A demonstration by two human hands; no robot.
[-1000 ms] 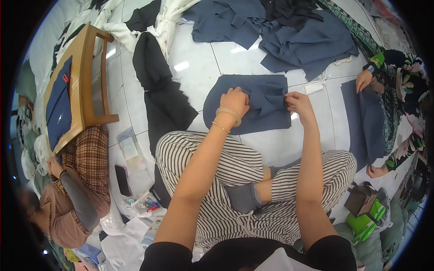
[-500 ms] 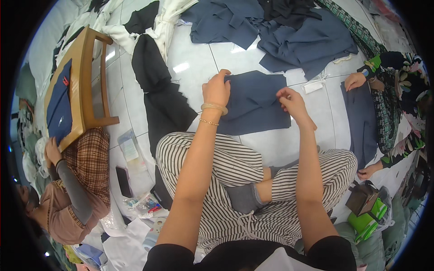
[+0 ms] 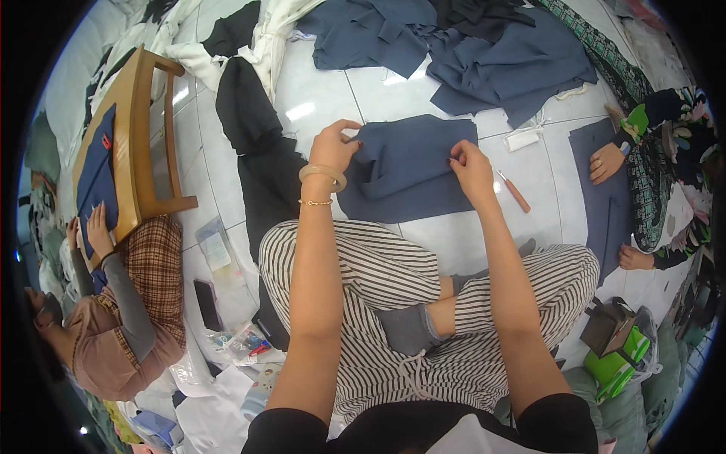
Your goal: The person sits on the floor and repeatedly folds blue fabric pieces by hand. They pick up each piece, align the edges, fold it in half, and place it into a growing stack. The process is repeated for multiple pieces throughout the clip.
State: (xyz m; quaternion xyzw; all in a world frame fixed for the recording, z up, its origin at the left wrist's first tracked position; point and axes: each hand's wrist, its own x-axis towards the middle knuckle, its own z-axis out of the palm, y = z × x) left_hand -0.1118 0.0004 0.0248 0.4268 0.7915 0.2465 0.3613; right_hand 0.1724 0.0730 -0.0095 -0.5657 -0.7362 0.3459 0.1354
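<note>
A navy cloth piece (image 3: 412, 178) lies on the tiled floor in front of my crossed legs, with soft creases near its left side. My left hand (image 3: 335, 146) is closed in a pinch at the cloth's upper left edge. Over the right part of the same cloth, my right hand (image 3: 474, 170) is bent with its fingertips pinched together on the fabric. Just right of that hand, a small pointed tool with a brown handle (image 3: 515, 193) rests on the floor.
Navy cloth heaps (image 3: 507, 68) lie ahead, black cloth (image 3: 268, 178) to the left. A small white item (image 3: 522, 139) sits near the right. On the left a person works at a wooden table (image 3: 144, 174); at right another person's hand (image 3: 606, 162) rests on navy cloth (image 3: 594, 204).
The cloth's left side has spread further left along with my left hand. My right hand has shifted slightly left. The brown-handled tool now shows on the floor beside it.
</note>
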